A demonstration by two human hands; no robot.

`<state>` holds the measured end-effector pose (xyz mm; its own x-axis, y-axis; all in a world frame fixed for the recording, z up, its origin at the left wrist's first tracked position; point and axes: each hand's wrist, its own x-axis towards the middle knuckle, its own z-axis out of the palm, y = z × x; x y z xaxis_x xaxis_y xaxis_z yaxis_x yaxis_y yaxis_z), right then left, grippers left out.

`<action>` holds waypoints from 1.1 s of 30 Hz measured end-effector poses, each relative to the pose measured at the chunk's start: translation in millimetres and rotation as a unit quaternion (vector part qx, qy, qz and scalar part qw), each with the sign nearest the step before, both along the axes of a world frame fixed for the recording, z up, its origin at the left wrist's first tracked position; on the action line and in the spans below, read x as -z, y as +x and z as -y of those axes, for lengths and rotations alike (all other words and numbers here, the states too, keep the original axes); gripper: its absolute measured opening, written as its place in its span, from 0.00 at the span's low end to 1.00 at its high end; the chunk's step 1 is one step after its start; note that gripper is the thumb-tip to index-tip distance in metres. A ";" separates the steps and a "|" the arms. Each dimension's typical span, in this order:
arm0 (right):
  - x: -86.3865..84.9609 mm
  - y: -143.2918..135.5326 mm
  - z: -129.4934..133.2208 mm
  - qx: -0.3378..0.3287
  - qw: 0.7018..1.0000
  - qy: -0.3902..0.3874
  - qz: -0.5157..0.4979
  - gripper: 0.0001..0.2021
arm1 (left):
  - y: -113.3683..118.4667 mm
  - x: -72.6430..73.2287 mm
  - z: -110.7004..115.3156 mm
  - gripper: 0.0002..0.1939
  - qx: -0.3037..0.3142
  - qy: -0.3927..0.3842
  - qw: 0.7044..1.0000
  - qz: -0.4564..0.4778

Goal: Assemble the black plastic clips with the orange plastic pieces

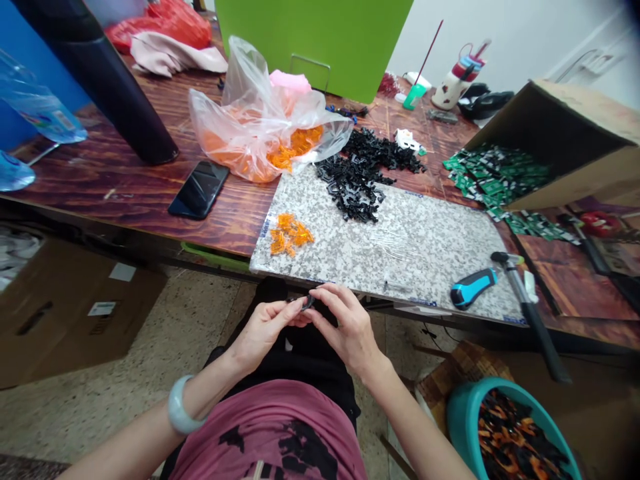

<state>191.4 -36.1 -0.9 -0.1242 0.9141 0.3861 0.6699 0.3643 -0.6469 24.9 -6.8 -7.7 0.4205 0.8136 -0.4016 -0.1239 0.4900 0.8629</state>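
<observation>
Over my lap, just off the table's front edge, my left hand (273,327) and my right hand (345,325) meet at the fingertips. Between them is a small black plastic part (307,303), mostly covered by the fingers. Both hands are closed on it in a pinch. Beyond them on the speckled stone slab (425,230) lie a little group of orange plastic clips (290,235) and a heap of black plastic parts (355,177). A few thin pale strips (393,241) are spread on the slab.
A blue-black handle (473,289) and a hammer (530,313) lie at the slab's right. Behind stand a bag of orange parts (240,147) and a carton (575,133) spilling green boards (495,177). A phone (199,189) lies left; a teal bucket (463,417) stands low right.
</observation>
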 end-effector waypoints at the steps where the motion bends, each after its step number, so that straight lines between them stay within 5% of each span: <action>1: 1.8 -0.8 0.3 0.010 1.000 0.016 0.010 0.13 | 1.2 -0.3 0.8 0.12 -0.009 0.009 1.000 -0.006; 6: 8.0 -6.7 2.2 0.041 0.997 0.068 0.020 0.10 | 7.0 -2.9 4.1 0.14 -0.045 0.044 0.997 -0.038; 10: 6.5 -10.9 4.1 0.056 0.998 0.039 0.001 0.04 | 8.5 -3.6 3.0 0.15 -0.071 0.065 0.994 -0.058; 16: 5.0 -17.4 10.7 0.054 0.998 -0.006 -0.015 0.05 | 9.1 -3.4 1.3 0.15 -0.073 0.112 0.986 -0.098; 33: 1.9 -26.7 18.2 0.043 0.999 -0.011 -0.018 0.10 | 10.4 -1.6 7.3 0.17 -0.026 0.094 0.990 -0.099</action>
<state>164.7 -54.3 -2.8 -0.0313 0.9294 0.3678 0.6736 0.2915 -0.6792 35.3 -14.1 -6.0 0.3042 0.9005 -0.3106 0.0364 0.3149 0.9484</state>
